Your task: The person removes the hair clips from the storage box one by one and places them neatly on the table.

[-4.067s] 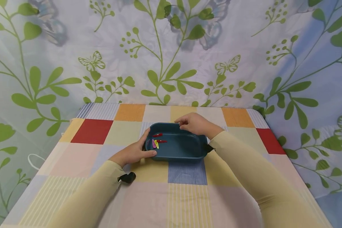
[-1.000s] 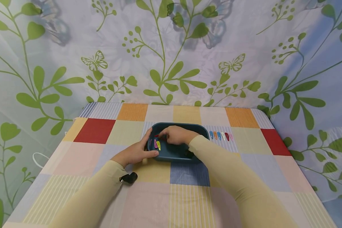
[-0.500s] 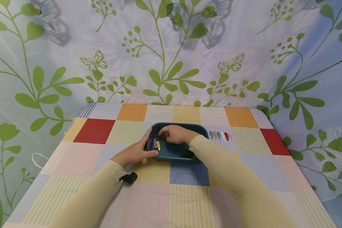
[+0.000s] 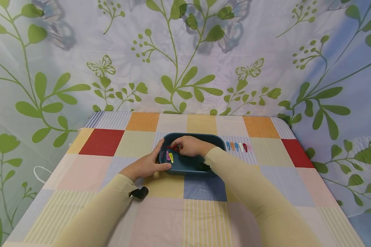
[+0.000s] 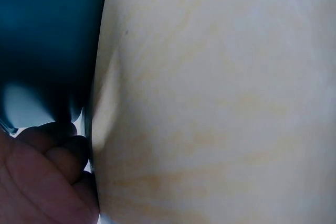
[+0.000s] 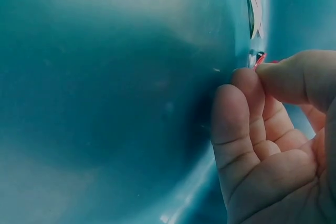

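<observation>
My left hand [image 4: 146, 164] holds the left end of a dark teal tray [image 4: 185, 171], thumb along the near rim and fingers round the side. In the left wrist view its curled fingers [image 5: 65, 153] lie against the tray's outer wall. Inside the tray, my right hand [image 4: 190, 145] reaches to the left part. Its thumb and fingertips pinch a red snap hair clip [image 6: 260, 60], mostly hidden by the fingers. A pink hair clip [image 4: 168, 156] and a yellow hair clip [image 4: 171, 157] lie nearby on the tray floor.
Just right of the tray stands a row of several hair clips on the cloth, among them a blue one [image 4: 228, 145], an orange one [image 4: 232, 146] and a dark red one [image 4: 245, 148]. A checked cloth [image 4: 157, 219] covers the table. A leaf-patterned curtain [image 4: 185, 61] hangs behind.
From the tray's far rim, my right hand has moved left and down among the red clips, uncovering the row on the cloth. Lately it barely shifts. My left hand keeps its hold.
</observation>
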`<state>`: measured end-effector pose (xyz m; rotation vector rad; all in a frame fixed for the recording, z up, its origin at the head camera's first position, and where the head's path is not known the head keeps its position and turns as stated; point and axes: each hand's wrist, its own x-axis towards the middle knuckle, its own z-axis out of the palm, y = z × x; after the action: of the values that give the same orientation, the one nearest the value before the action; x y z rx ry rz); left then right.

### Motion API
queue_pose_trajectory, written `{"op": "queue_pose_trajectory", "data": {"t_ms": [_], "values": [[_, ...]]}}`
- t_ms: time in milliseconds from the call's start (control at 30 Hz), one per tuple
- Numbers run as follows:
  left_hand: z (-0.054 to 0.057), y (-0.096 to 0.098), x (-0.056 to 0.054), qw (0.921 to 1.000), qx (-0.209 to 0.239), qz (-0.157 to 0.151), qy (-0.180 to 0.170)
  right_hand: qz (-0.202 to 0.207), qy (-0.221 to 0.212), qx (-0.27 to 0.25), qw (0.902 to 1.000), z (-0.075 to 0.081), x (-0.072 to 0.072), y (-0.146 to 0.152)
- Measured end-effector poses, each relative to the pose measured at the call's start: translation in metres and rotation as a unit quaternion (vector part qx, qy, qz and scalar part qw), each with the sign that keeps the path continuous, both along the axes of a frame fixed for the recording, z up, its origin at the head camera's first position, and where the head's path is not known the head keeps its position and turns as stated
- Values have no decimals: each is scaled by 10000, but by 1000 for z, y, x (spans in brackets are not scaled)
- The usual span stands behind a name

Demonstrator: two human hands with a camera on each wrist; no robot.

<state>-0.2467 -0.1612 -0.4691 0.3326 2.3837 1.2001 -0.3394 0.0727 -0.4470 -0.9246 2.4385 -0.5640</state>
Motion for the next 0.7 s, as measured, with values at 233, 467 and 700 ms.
{"op": "queue_pose_trajectory", "data": {"t_ms": [233,467,700], "values": [[0,0,0,10000,22,-46,40,-41,49,-97,9999,2,1,0],[0,0,1,10000,36,-41,36,-260,-7,-205,9995,4,-3,3],[-1,-1,0,10000,-25,-47,30,-416,-46,-419,9982,17,-2,11]]}}
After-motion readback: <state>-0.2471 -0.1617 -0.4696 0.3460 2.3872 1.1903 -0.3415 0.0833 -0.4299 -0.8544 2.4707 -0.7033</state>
